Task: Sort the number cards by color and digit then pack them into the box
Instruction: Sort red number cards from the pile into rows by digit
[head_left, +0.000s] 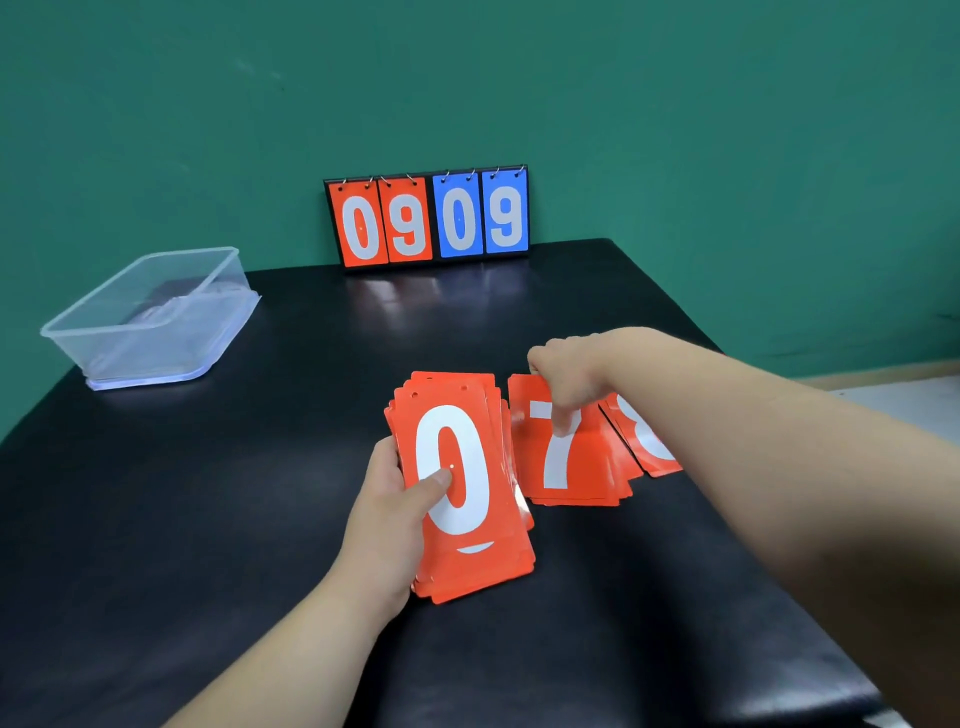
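Even bright light, glare on table (311, 519), edges bowed.

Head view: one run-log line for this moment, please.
left hand: holds red stack, top 0; right hand: pinches 7 card; box: far left

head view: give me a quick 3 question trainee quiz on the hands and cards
1. True or false: the left hand holds a red stack topped by a 0.
2. Which digit tops the pile that the right hand pinches? A) 7 B) 3 C) 9
3. Fill in: the scoreboard reads ____.
Key: 1 true; 2 A; 3 0909.
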